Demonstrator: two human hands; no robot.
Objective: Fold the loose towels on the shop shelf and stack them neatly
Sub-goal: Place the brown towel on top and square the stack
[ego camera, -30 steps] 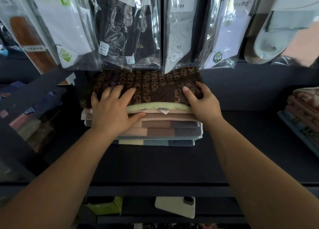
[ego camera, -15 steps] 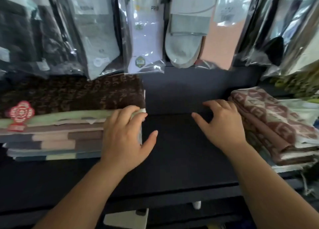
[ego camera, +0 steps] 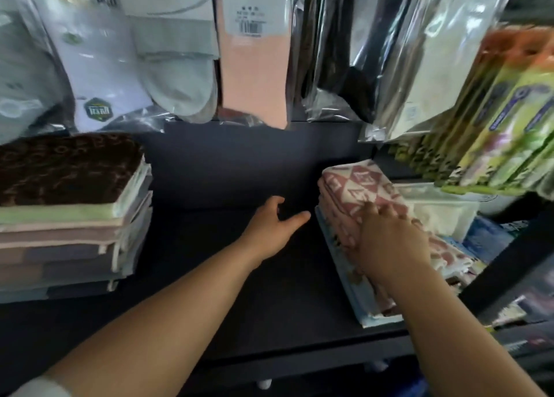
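Head view: right hand (ego camera: 389,241) rests on red-patterned towel (ego camera: 353,187); left hand (ego camera: 271,226) beside.

A neat stack of folded towels (ego camera: 69,226), topped by a dark brown lettered one over pale green, pink, brown and grey layers, sits at the left end of the dark shelf (ego camera: 227,291). At its right end lies a looser pile of red-and-white patterned towels (ego camera: 356,187), tilted, over a light blue one.

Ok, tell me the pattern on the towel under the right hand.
Dusty-red and white geometric pattern on the towel, head view.
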